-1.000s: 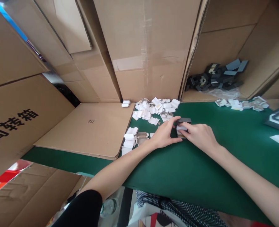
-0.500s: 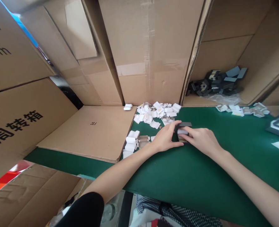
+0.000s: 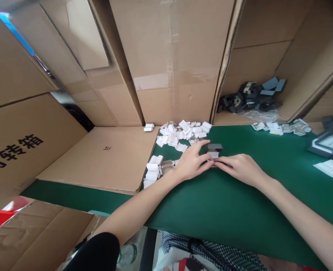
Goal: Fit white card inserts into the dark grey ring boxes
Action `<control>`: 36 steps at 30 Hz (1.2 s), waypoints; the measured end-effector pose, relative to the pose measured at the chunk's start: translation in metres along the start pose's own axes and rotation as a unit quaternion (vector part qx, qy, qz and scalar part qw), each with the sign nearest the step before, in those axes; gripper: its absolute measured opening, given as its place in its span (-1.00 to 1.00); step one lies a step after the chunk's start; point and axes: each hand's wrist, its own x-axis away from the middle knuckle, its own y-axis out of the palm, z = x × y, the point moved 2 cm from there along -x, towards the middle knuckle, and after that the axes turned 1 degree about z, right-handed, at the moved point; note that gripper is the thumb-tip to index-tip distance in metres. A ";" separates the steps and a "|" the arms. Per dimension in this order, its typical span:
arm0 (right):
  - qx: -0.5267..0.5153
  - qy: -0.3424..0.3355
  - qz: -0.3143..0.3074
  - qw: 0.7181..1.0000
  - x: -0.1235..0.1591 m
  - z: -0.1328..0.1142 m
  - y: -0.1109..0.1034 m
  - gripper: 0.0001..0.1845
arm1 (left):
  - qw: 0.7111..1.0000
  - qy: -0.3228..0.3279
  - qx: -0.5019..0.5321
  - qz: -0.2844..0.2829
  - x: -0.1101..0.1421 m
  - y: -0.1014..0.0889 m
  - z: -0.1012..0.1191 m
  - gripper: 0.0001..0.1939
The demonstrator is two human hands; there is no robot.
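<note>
A small dark box (image 3: pixel 215 146) stands on the green tabletop with its lid raised, and a white insert (image 3: pixel 213 154) shows inside it. My left hand (image 3: pixel 193 162) grips its left and front side; the index finger stretches out past the lid while the other fingertips meet at the front edge. From the right, my right hand (image 3: pixel 241 168) pinches with thumb and fingers at the front edge of the box and insert. The fingertips hide the lower front. Close behind my left hand lies a pile of folded white inserts (image 3: pixel 183 132).
More white inserts (image 3: pixel 153 170) lie left of my left forearm beside a flat cardboard sheet (image 3: pixel 99 158). An open carton (image 3: pixel 268 60) at the back right holds several dark boxes (image 3: pixel 248 98). White inserts (image 3: pixel 279 128) sit before it. Larger dark boxes (image 3: pixel 328 141) are at the right edge.
My right hand has drawn back from over the insert to the box's front edge. My left fingers have closed in there too, uncovering the lid and insert. The view has shifted slightly right.
</note>
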 end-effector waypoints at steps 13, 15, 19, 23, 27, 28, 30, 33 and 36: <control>0.055 0.018 0.017 0.998 0.000 -0.005 0.006 -0.65 | 0.993 -0.026 -0.101 -0.059 -0.001 0.005 0.004 -0.55; 0.073 0.026 0.045 0.996 0.001 -0.007 0.006 -0.65 | 0.993 -0.026 -0.101 -0.061 -0.001 0.007 0.004 -0.56; 0.098 0.043 0.065 0.992 0.001 -0.008 0.008 -0.65 | 0.993 -0.025 -0.093 -0.062 0.000 0.010 0.002 -0.59; 0.117 0.061 0.090 0.987 0.000 -0.007 0.010 -0.67 | 0.991 -0.032 -0.107 -0.069 0.001 0.011 0.003 -0.59; 0.127 0.066 0.111 0.983 0.001 -0.008 0.015 -0.68 | 0.990 -0.038 -0.116 -0.067 0.001 0.011 0.004 -0.60; 0.130 0.069 0.116 0.982 0.001 -0.008 0.015 -0.68 | 0.990 -0.038 -0.118 -0.067 0.001 0.011 0.004 -0.60; 0.138 0.076 0.125 0.980 0.001 -0.008 0.016 -0.68 | 0.990 -0.035 -0.123 -0.067 0.001 0.012 0.004 -0.60; 0.143 0.084 0.119 0.979 0.000 -0.008 0.016 -0.68 | 0.990 -0.026 -0.124 -0.065 0.001 0.012 0.004 -0.58; 0.142 0.090 0.099 0.981 0.000 -0.007 0.017 -0.67 | 0.990 -0.023 -0.125 -0.058 0.001 0.012 0.004 -0.58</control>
